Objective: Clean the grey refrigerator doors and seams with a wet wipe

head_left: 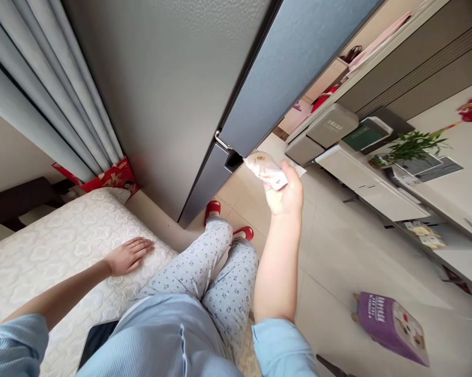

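Observation:
I sit on the edge of a white quilted mattress (63, 246). My left hand (129, 255) lies flat on it with fingers stretched out and a ring on one finger. My right hand (286, 192) is raised in front of me, closed on a white wrapped food item (265, 167) with a browned top. Its tip points toward the grey cabinet door (298, 57). My legs in dotted trousers (216, 272) reach down to red slippers (212, 208) on the tiled floor.
A tall grey cabinet (168, 89) stands right ahead, grey curtains (51, 99) to its left. A purple box (393, 325) lies on the floor at right. A long white low unit (377, 188) with a green plant (410, 144) runs along the right wall. A dark flat device (96, 337) lies by my hip.

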The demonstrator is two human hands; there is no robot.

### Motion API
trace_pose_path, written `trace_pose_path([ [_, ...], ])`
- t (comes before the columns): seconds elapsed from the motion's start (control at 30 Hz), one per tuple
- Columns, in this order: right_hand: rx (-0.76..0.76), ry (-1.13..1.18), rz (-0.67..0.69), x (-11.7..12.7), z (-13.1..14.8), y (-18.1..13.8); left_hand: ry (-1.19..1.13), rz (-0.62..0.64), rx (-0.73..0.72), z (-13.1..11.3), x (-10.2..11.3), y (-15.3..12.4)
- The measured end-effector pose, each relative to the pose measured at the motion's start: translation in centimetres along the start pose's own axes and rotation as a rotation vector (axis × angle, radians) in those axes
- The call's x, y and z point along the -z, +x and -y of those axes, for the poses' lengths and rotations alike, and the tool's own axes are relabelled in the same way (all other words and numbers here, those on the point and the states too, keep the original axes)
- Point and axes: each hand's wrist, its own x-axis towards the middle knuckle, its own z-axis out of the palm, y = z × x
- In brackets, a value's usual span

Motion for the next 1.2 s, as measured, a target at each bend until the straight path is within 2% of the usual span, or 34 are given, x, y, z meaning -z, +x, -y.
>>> trace_pose_path([
  [0.13,0.096,-0.083,-0.022,-0.2,-0.2,0.1,0.007,-0.015,-0.010,0.0,0.1,0.1],
  [0.27,0.344,-0.368,-0.039,-0.1,0.0,0.2,-0.037,0.008,0.010,0.1,-0.2,-0.1],
  [0.37,0.552,-0.654,0.066,-0.2,0.1,0.1,-0.040,0.016,0.017,0.1,-0.3,-0.1],
  [0.43,0.632,-0.781,0.178,-0.3,0.0,0.1,-0.028,0.008,0.012,0.1,-0.3,-0.1],
  [0.5,0.641,-0.850,0.277,-0.6,-0.2,0.2,-0.021,0.000,0.008,0.1,-0.3,0.0],
  [0.57,0.576,-0.880,0.333,-1.1,-0.4,0.2,-0.024,-0.002,0.009,0.1,-0.3,-0.1],
  [0.7,0.481,-0.894,0.301,-2.0,-0.5,0.5,-0.036,0.012,0.013,0.2,-0.4,-0.2],
  [0.83,0.518,-1.027,0.263,-2.7,-0.8,1.3,-0.024,0.017,0.020,0.3,-0.3,-0.2],
  [0.97,0.622,-1.151,0.254,-2.8,-1.2,2.0,-0.002,0.010,0.005,0.3,-0.2,-0.3],
  [1.07,0.685,-1.190,0.289,-2.7,-1.3,2.5,-0.011,0.023,0.009,0.4,-0.1,-0.3],
  [1.2,0.677,-1.200,0.381,-2.7,-1.3,3.6,-0.015,0.027,0.012,0.4,0.0,-0.2],
])
